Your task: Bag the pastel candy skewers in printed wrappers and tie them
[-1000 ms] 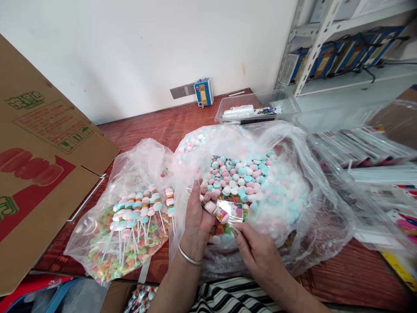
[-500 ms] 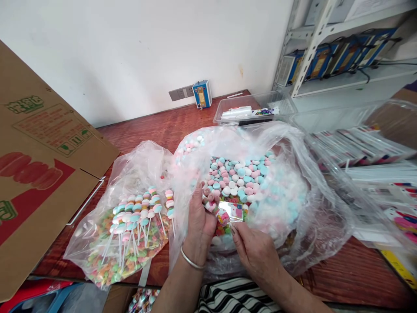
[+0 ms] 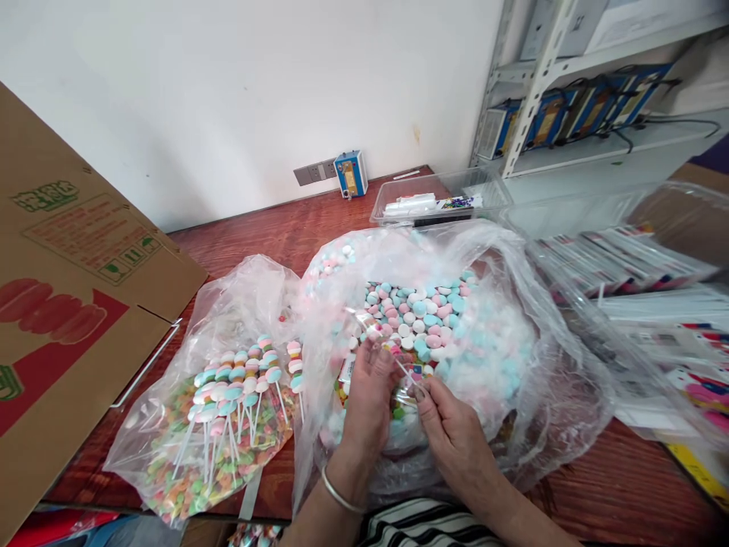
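My left hand, with a bangle at the wrist, is closed around a clear printed plastic wrapper that shows above its fingertips. Candy seems to be inside the wrapper, but the fingers hide most of it. My right hand pinches the lower end of a thin white stick that slants up toward the left hand. Both hands are over a large open plastic bag of pink, white and blue marshmallows. Colourful gummies show partly beneath the hands.
Several marshmallow skewers lie on a bag of gummies at left. A cardboard box stands at far left. Behind is a clear tray; a bin of packaging is at right. A blue device stands against the wall.
My left hand has rotated and shifted right, with the wrapper now above its fingers. The printed face near my right hand has turned out of sight, and the white stick now shows between the hands.
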A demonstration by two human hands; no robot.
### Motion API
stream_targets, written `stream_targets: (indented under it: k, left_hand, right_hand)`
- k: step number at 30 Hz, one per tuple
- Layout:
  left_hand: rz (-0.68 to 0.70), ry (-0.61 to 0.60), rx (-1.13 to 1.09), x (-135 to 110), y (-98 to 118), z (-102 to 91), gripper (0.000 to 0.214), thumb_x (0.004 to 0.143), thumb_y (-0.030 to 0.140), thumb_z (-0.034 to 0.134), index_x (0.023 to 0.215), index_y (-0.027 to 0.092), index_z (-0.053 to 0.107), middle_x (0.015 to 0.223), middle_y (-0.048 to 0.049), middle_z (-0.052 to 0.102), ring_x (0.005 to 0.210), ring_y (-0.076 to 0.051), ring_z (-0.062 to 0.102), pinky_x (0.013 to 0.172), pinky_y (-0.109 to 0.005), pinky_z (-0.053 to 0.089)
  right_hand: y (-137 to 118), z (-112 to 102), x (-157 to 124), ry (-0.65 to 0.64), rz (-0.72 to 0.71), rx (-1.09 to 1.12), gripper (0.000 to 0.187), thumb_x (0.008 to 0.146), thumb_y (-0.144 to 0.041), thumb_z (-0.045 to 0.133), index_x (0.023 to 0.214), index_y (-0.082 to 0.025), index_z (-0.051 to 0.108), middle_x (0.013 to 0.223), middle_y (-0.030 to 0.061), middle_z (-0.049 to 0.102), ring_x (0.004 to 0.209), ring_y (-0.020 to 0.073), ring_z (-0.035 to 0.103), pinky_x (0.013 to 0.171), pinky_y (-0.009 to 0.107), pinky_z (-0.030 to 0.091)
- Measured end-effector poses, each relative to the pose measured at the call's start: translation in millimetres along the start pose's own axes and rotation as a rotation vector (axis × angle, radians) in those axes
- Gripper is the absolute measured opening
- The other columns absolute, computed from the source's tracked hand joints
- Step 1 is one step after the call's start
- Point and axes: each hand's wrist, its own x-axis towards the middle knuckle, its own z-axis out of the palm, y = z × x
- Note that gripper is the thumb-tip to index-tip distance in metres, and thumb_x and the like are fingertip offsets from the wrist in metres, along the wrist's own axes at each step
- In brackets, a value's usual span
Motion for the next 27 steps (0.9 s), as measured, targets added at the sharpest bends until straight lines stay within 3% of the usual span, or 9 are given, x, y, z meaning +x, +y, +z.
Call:
stream_targets:
  k: [3,7,9,12,15,17,21,24,27]
  left_hand:
    - [0.123,0.030,0.423,-8.2,-11.9,-6.3,0.046,0.082,0.032,0.068,0.122,0.022,0.048,0.116,-0.0100,0.065,0.092,-0.018,0.068,0.082,-0.034,0.053]
    - [0.562,0.178,1.028,-8.9,-15.3,-13.3,0.027,0.084,0.021,0.060,0.109,0.019,0.051,0.093,-0.0057,0.065,0.077,-0.017,0.064,0.072,-0.032,0.052]
    - [0.747,0.196,1.203,-6.7,-13.1,-15.2,0.017,0.084,0.016,0.056,0.100,0.019,0.054,0.084,-0.0032,0.063,0.073,-0.016,0.063,0.069,-0.030,0.051]
    - [0.870,0.184,1.309,-4.4,-10.3,-16.8,0.010,0.085,0.012,0.052,0.091,0.020,0.055,0.077,-0.0008,0.061,0.068,-0.014,0.060,0.065,-0.027,0.048]
    - [0.908,0.166,1.348,-5.1,-10.6,-18.1,0.010,0.085,0.011,0.052,0.089,0.019,0.056,0.075,-0.0010,0.061,0.067,-0.015,0.059,0.064,-0.026,0.047]
    - [0.905,0.084,1.324,-7.2,-11.7,-19.2,0.010,0.085,0.012,0.052,0.089,0.019,0.058,0.076,-0.0022,0.062,0.067,-0.016,0.059,0.064,-0.027,0.046]
    - [0.707,-0.158,1.115,-12.9,-12.7,-21.3,0.009,0.084,0.016,0.058,0.087,0.021,0.064,0.080,-0.0047,0.065,0.071,-0.017,0.059,0.069,-0.028,0.044]
    - [0.545,-0.176,0.892,-14.9,-12.9,-22.5,0.007,0.080,0.017,0.066,0.085,0.022,0.068,0.079,-0.0048,0.064,0.071,-0.017,0.057,0.071,-0.027,0.042]
    - [0.494,-0.160,0.786,-14.1,-13.8,-24.0,0.006,0.080,0.019,0.067,0.084,0.022,0.069,0.077,-0.0041,0.063,0.069,-0.017,0.055,0.070,-0.027,0.040]
  right_hand:
    - [-0.3,-0.8,3.7,0.027,0.046,-0.015,0.030,0.100,-0.038,0.034,0.081,-0.022,0.050,0.065,-0.0022,0.054,0.056,0.0153,0.051,0.053,0.026,0.036]
    - [-1.1,0.2,2.9,0.024,0.066,-0.020,0.029,0.099,-0.039,0.034,0.082,-0.022,0.049,0.065,-0.0018,0.054,0.056,0.0160,0.050,0.053,0.027,0.036]
    - [-1.9,1.7,1.3,0.010,0.073,-0.010,0.028,0.099,-0.038,0.033,0.083,-0.021,0.050,0.067,-0.0006,0.056,0.058,0.0167,0.052,0.055,0.027,0.037]
    - [-2.6,4.1,-0.2,-0.001,0.089,0.006,0.028,0.099,-0.039,0.034,0.084,-0.021,0.051,0.068,0.0004,0.058,0.061,0.0173,0.053,0.057,0.028,0.039]
    - [-2.5,5.7,0.2,0.014,0.100,0.035,0.028,0.098,-0.039,0.035,0.082,-0.021,0.050,0.068,0.0000,0.057,0.061,0.0166,0.052,0.057,0.027,0.039]
    - [-1.4,6.3,1.2,0.027,0.107,0.071,0.028,0.098,-0.038,0.037,0.080,-0.021,0.050,0.067,-0.0005,0.056,0.060,0.0157,0.050,0.055,0.026,0.039]
    - [4.3,7.7,2.6,0.064,0.125,0.204,0.032,0.098,-0.041,0.039,0.075,-0.022,0.050,0.063,-0.0026,0.050,0.057,0.0138,0.045,0.050,0.023,0.037]
    - [9.2,9.5,2.2,0.060,0.144,0.299,0.034,0.098,-0.045,0.040,0.076,-0.022,0.050,0.057,-0.0052,0.044,0.051,0.0123,0.041,0.045,0.022,0.033]
    - [11.8,10.9,1.6,0.046,0.151,0.314,0.034,0.098,-0.046,0.041,0.076,-0.022,0.050,0.056,-0.0064,0.039,0.049,0.0115,0.036,0.043,0.022,0.030]
